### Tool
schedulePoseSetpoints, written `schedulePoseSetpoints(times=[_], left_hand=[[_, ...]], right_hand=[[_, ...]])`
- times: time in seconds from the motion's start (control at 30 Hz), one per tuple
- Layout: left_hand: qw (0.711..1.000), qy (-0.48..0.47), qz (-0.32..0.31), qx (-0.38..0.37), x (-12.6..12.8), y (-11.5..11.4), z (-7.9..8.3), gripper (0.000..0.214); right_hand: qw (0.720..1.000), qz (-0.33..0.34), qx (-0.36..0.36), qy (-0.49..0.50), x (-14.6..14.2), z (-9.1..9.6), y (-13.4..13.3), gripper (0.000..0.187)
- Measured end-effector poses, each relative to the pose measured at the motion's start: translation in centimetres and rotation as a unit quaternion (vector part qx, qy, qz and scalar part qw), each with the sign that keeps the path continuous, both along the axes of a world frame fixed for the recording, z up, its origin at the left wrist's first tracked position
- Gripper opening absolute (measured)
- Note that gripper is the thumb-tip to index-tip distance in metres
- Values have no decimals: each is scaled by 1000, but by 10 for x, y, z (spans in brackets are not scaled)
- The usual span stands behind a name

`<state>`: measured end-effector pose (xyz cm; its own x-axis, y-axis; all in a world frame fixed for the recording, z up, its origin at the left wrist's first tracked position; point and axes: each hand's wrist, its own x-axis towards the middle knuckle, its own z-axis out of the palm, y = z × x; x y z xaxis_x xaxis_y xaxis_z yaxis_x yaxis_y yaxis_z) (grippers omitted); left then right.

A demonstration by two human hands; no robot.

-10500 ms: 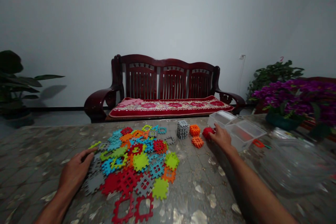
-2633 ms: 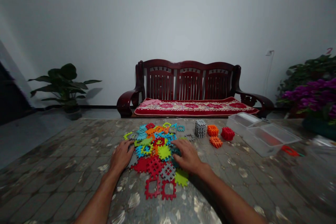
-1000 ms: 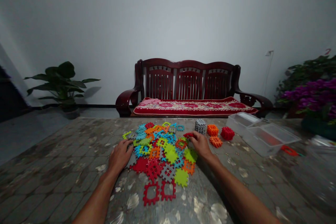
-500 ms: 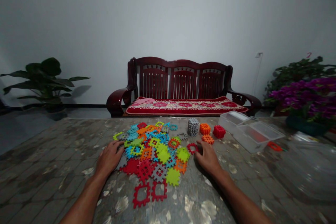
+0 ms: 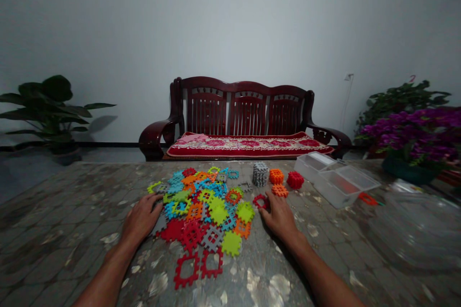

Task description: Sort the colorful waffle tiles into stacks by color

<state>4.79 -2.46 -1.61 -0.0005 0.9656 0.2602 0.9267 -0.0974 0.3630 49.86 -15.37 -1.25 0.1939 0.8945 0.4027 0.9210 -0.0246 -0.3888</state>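
We find a home, apparently its living room: at twelve o'clock a carved dark-wood bench (image 5: 248,87) with a patterned red seat cover (image 5: 248,144) stands before a plain pale wall (image 5: 230,19). We note a potted leafy plant (image 5: 54,93) at ten o'clock, purple flowers (image 5: 414,127) at two, and a flower-patterned table surface (image 5: 72,230) at six.

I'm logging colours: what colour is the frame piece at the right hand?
The frame piece is red, clearest in the head view.

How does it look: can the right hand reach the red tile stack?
Likely yes: the red tile stack stands beyond the right hand, and nothing seems to block a path right of the front orange tile stack.
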Motion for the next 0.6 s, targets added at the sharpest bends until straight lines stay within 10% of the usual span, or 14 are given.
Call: schedulePoseSetpoints(times=[0.23,0.6], left_hand=[[1000,-6,-7,4,-5,5,-8,51],[999,-17,-23,15,-7,5,-9,58]], right_hand=[[998,-17,51,16,6,12,0,55],[964,-261,-28,31,121,79,29,65]])
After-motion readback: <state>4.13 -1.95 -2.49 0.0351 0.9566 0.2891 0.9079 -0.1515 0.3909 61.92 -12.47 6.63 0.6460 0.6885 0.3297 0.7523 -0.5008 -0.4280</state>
